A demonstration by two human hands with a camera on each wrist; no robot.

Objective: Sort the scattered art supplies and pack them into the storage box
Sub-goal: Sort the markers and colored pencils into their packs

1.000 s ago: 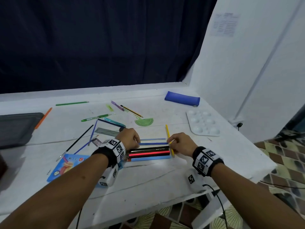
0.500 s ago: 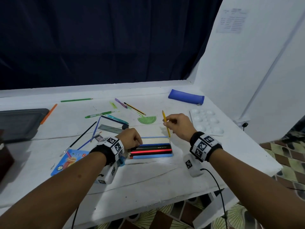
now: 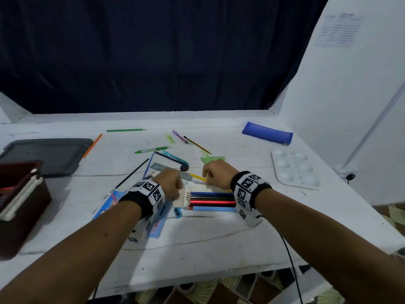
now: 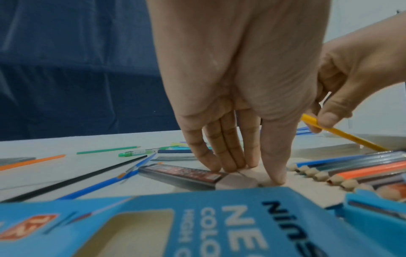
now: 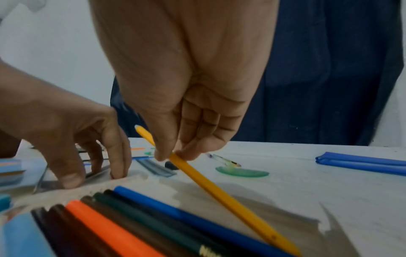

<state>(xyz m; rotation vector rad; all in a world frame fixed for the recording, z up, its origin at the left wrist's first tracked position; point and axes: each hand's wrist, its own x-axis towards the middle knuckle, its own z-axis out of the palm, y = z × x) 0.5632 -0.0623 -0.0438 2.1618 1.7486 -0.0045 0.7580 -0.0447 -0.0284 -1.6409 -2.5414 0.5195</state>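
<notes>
An open cardboard tray of coloured pencils [image 3: 210, 199] lies on the white table in front of me. My left hand [image 3: 174, 185] presses straight fingers [image 4: 232, 163] down on the tray's bare left flap [image 4: 307, 187]. My right hand [image 3: 208, 178] pinches a yellow pencil [image 5: 219, 191] between thumb and fingertips, slanted down over the tray's far side beside the blue pencil. The tray's blue sleeve [image 4: 197, 217] lies under my left wrist. A dark brown storage box [image 3: 19, 216] stands at the far left with a grey lid [image 3: 46, 154] behind it.
Loose pens, pencils and a black brush [image 3: 127, 181] lie scattered behind my hands, with a green protractor [image 3: 211, 159]. A blue pencil case [image 3: 267, 133] and a white palette [image 3: 293, 170] lie at the right. A small blue sharpener [image 3: 178, 212] sits by the tray.
My right hand lifted the yellow pencil off the tray's right end, then brought it down along the tray's far side. My left hand stayed at the tray's left end.
</notes>
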